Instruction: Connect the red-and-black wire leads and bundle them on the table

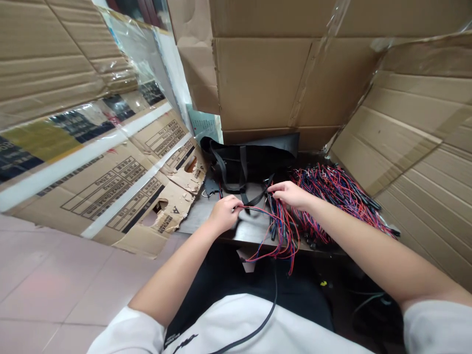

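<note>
My left hand point(223, 214) is closed in a pinch on thin red and dark wires point(256, 209), which run right towards a bundle. That small bundle of red, blue and black wires point(283, 228) lies at the table's front, its loops hanging over the edge. My right hand point(289, 193) is at the bundle's upper end, thumb and forefinger pressed together near dark wire ends; what they pinch is too small to make out. Behind both hands sits a black bag point(254, 160) with its straps drooping onto the table point(250, 228).
A large heap of red, purple and black wires point(337, 196) covers the table's right side. Cardboard walls point(265, 78) rise behind and at the right. A printed, torn cardboard panel point(121, 182) stands at the left. A black cord point(271, 309) hangs across my shirt.
</note>
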Available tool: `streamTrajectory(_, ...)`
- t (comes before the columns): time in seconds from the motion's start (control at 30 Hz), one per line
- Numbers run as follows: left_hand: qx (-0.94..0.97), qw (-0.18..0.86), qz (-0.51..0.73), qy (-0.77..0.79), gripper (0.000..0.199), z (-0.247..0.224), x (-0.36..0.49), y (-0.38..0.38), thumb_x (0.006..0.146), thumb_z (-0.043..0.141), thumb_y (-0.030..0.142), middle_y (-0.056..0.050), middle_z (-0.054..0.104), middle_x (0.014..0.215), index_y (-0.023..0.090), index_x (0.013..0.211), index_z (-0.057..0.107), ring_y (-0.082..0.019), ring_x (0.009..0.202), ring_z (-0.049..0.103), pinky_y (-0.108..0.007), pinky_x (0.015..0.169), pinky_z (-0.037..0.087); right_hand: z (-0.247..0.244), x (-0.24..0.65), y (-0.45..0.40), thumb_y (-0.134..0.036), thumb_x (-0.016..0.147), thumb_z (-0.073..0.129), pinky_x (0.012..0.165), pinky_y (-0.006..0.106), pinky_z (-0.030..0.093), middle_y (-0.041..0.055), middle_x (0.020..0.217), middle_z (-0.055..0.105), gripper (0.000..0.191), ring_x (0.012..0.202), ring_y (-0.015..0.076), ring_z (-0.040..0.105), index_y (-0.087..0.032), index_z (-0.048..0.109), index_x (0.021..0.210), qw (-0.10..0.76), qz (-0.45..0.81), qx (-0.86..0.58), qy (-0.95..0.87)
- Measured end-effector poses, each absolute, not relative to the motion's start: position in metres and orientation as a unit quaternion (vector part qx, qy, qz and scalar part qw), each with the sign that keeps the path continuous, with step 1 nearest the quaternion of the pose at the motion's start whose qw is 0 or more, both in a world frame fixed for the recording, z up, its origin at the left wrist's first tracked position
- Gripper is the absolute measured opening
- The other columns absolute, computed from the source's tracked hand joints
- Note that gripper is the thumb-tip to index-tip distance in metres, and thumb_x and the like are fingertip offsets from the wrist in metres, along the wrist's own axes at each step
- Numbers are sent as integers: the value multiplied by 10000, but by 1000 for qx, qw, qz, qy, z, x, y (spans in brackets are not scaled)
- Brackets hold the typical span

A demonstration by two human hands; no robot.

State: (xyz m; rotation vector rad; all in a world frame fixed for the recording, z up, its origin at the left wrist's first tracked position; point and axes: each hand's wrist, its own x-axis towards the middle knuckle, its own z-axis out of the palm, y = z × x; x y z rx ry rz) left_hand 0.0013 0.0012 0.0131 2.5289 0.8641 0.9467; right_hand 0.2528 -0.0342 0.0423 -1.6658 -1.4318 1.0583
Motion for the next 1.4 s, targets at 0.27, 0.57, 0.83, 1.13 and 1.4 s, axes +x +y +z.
streamTrajectory(0.27,927,146,236,251,226,27,1,15,823,546,108,-52,625,802,190,892,745,-165,754,592,-275,705,459,55,281,-37,-106,726,537,414,220,406,-42,523,468,272,413,77,426,-105,651,973,493,473,-590,-430)
streamTrajectory(0.57,904,172,277,278,250,50,-24,34,823,497,197,-61,685,862,195,860,744,-178,810,626,-289,765,481,36,311,-26,-74,718,591,363,206,377,-55,430,452,168,359,77,398,-124,658,863,523,433,-629,-378)
streamTrajectory(0.83,737,407,346,415,271,91,-70,40,641,713,347,-42,676,692,142,817,733,-140,546,569,-277,563,495,36,319,-27,-91,789,578,373,211,418,-52,459,464,83,341,63,387,-116,635,844,521,417,-657,-351)
streamTrajectory(1.13,676,318,428,508,275,148,-144,34,542,778,307,-37,666,671,147,761,732,-121,535,524,-231,489,437,28,320,-18,-140,792,609,370,198,391,-79,426,405,14,348,68,392,-132,598,797,516,373,-674,-377)
streamTrajectory(1.4,631,266,516,514,221,149,-143,15,660,687,275,7,599,637,96,788,676,-66,486,477,-195,482,401,20,307,-14,-99,820,487,409,216,425,-44,498,518,280,379,98,474,-80,642,1053,420,314,-706,-475)
